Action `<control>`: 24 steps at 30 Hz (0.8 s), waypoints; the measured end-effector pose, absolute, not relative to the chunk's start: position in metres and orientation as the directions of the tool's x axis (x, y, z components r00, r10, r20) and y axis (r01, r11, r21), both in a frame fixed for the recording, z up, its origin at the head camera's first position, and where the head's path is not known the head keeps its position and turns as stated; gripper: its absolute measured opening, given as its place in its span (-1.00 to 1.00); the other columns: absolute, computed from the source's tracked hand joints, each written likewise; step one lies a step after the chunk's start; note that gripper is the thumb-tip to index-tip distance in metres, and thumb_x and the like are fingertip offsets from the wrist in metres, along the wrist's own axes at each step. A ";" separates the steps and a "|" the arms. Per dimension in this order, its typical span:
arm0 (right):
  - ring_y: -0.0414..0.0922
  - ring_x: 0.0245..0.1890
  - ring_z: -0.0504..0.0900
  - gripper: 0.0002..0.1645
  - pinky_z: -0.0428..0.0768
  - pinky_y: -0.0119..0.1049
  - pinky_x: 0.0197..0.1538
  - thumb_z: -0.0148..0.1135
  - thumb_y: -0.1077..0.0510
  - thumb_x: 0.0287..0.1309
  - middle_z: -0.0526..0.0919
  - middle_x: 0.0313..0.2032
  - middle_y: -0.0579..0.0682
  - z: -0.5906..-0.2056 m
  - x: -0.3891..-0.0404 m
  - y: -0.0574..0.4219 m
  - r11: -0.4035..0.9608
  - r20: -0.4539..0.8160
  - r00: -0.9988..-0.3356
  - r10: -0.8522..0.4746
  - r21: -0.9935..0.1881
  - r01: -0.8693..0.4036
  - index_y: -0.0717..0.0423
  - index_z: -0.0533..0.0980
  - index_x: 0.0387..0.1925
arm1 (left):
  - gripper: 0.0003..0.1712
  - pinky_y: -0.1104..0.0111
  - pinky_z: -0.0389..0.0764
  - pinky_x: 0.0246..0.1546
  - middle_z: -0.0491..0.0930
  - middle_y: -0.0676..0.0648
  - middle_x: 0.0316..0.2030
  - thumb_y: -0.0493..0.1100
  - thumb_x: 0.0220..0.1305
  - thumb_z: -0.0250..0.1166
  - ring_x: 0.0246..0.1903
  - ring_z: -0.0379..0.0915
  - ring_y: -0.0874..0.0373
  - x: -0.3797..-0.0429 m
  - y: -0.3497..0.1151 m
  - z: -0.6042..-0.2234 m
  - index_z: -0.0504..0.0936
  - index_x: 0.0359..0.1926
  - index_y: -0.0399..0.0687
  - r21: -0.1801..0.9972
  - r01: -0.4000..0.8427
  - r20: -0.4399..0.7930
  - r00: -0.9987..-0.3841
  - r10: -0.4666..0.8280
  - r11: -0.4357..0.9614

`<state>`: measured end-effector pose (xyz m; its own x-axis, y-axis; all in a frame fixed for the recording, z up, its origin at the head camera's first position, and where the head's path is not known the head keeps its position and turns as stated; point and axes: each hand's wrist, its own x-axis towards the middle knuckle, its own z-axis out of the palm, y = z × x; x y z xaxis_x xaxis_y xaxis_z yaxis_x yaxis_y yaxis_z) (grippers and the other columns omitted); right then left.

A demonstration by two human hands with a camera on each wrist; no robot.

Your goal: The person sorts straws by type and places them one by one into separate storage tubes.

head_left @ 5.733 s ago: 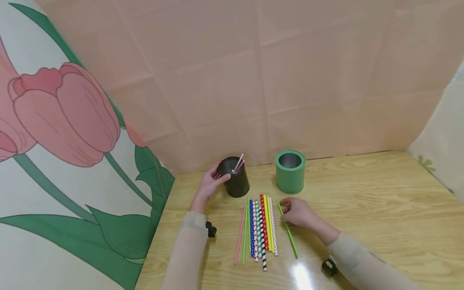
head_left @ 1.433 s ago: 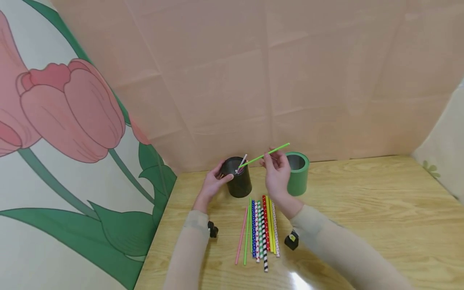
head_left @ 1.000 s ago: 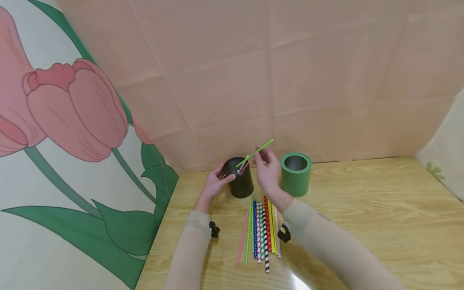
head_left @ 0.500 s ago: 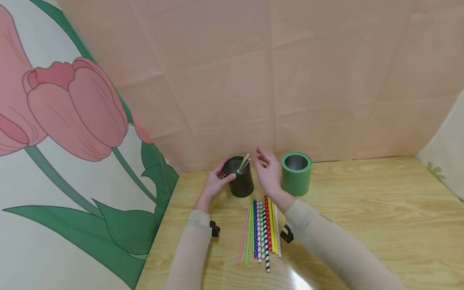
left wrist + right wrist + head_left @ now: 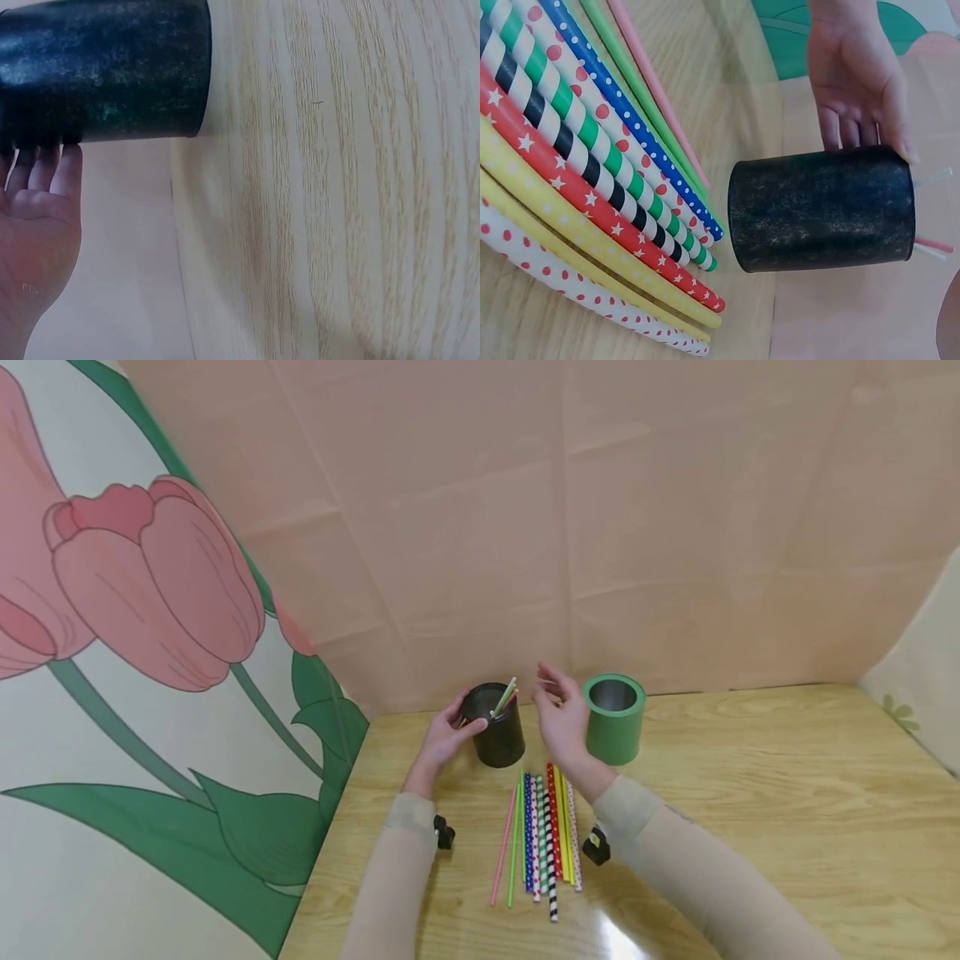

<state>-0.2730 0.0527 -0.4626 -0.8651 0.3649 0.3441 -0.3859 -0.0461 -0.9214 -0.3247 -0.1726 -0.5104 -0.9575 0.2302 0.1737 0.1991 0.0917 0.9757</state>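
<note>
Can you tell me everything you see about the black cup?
The black cup is round and straight-sided, open at the top, with a rim. Its outside looks mottled with paler specks, but I can't tell what it's made of. It seems to stand upright on the table, left of the green cup in the head view. Thin sticks, white, green and pink, lean inside and poke out. The left grip holds its side.

black cup (image 5: 500,745): 1 | green cup (image 5: 614,739): 1 | loose straws (image 5: 550,843): 11 | inserted straws (image 5: 504,697): at least 3
</note>
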 end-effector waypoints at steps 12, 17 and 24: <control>-0.13 -0.01 0.67 -0.60 0.75 -0.36 0.03 0.26 0.28 0.51 0.67 0.11 0.21 -0.490 -0.244 0.082 -0.110 0.161 -0.971 0.177 -0.977 -0.182 0.34 0.58 0.29 | -0.04 0.17 0.24 0.54 0.16 -0.24 0.62 -0.34 0.36 0.46 0.58 0.13 -0.08 -0.324 -0.173 -0.508 0.18 0.65 -0.27 0.974 0.194 0.164 -0.960 0.227 0.117; 0.10 0.17 0.66 -0.53 0.73 -0.09 0.18 0.21 0.25 0.53 0.64 0.21 0.28 -0.517 -0.224 0.103 0.007 -0.016 -0.998 -0.064 -1.000 0.016 0.36 0.52 0.36 | -0.05 0.16 0.24 0.55 0.17 -0.24 0.62 -0.32 0.37 0.47 0.58 0.14 -0.09 -0.321 -0.172 -0.505 0.20 0.65 -0.22 0.968 0.203 0.167 -0.960 0.223 0.148; 0.13 0.16 0.68 -0.54 0.75 -0.06 0.13 0.23 0.29 0.47 0.67 0.20 0.32 -0.540 -0.206 0.118 0.162 -0.137 -0.973 -0.185 -0.981 0.107 0.39 0.55 0.32 | -0.05 0.17 0.23 0.55 0.18 -0.22 0.61 -0.28 0.36 0.49 0.57 0.15 -0.08 -0.321 -0.174 -0.504 0.23 0.65 -0.18 0.959 0.207 0.166 -0.965 0.205 0.195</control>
